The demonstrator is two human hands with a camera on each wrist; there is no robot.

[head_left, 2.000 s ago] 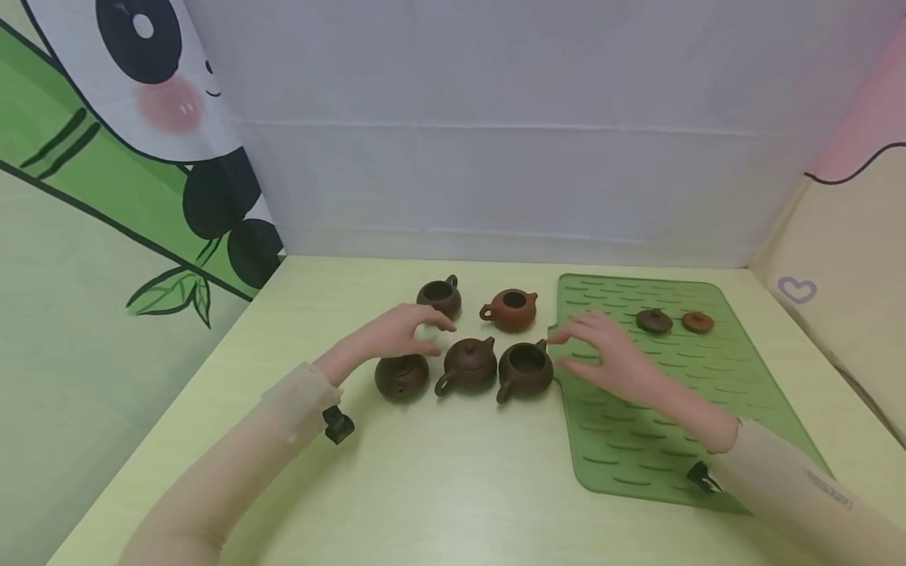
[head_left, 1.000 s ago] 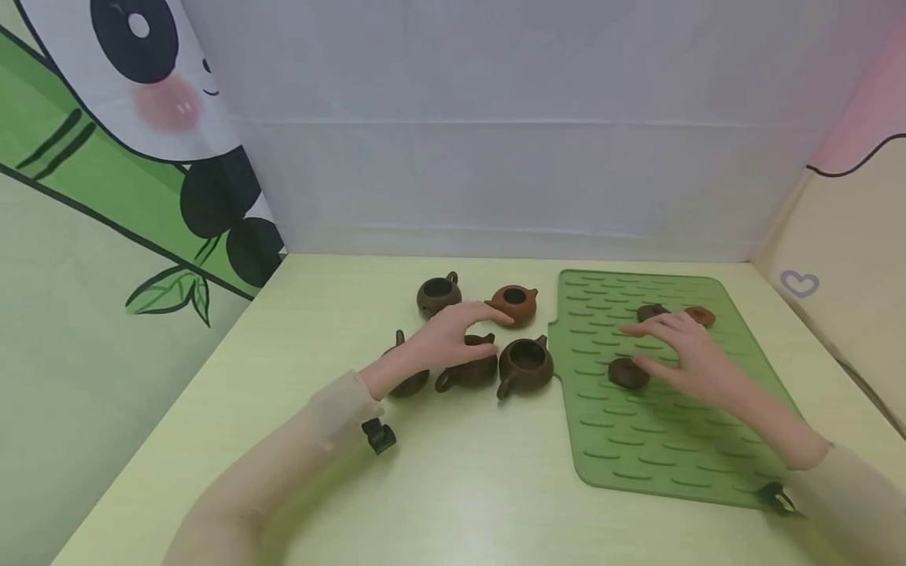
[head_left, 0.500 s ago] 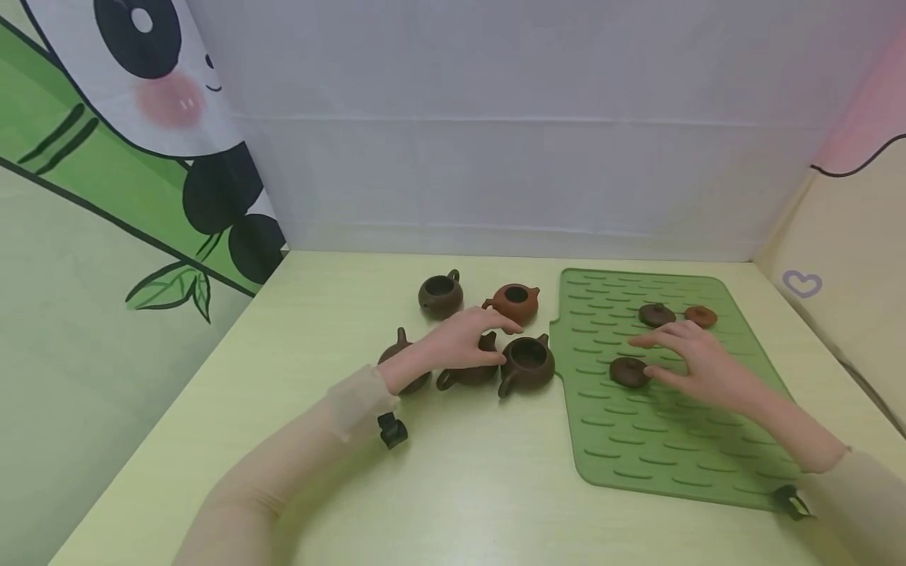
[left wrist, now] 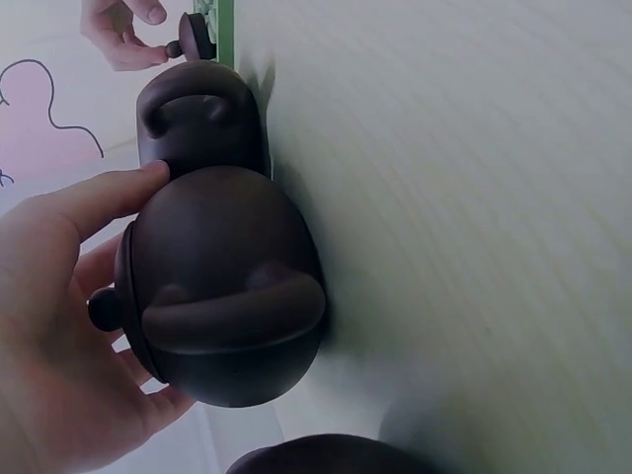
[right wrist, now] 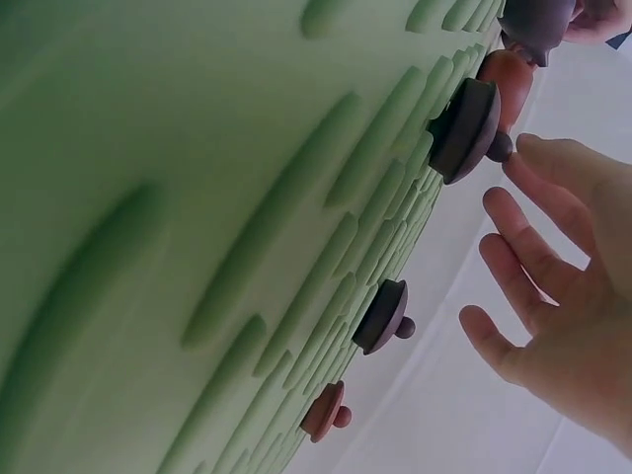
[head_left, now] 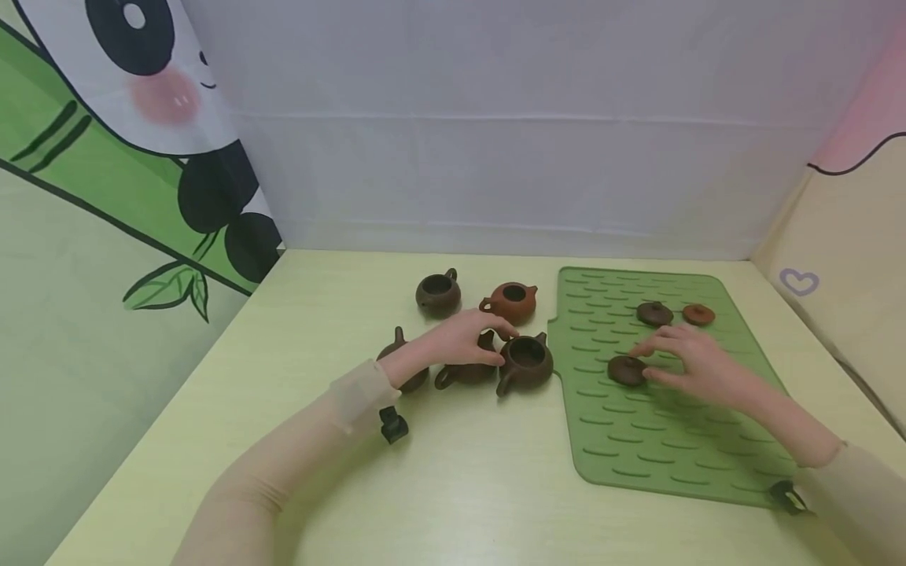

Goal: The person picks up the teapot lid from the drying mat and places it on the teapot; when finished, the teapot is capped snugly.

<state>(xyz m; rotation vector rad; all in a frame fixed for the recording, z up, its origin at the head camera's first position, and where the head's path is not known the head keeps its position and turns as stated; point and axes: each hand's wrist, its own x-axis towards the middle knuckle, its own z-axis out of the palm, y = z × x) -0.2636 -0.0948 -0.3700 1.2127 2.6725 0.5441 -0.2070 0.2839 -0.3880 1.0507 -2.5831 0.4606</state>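
My left hand (head_left: 463, 338) reaches across a lidded dark-brown teapot (head_left: 467, 374) to a lidless dark-brown teapot (head_left: 531, 380), with thumb and forefinger bent around its left side near the rim. In the left wrist view, the thumb meets the lidless teapot (left wrist: 202, 123), while the lidded one (left wrist: 232, 232) stands nearer the camera; my other fingertips are partly hidden behind it. Over the green mat, my right hand (head_left: 697, 365) pinches the knob of a dark lid (head_left: 626, 373) with thumb and forefinger; the other fingers spread loosely. The right wrist view shows this lid (right wrist: 466, 130) flat on the mat.
The green ridged mat (head_left: 637, 452) also carries a dark lid (head_left: 654, 314) and a reddish lid (head_left: 698, 315). Behind my left hand stand a lidless dark teapot (head_left: 438, 295) and a lidless reddish one (head_left: 515, 305). Another dark teapot (head_left: 414, 379) sits under my left wrist.
My right hand has moved right from beside the lidless teapot to the lid, and its forefinger has come down to the knob. My left hand has moved right to the lidless teapot.
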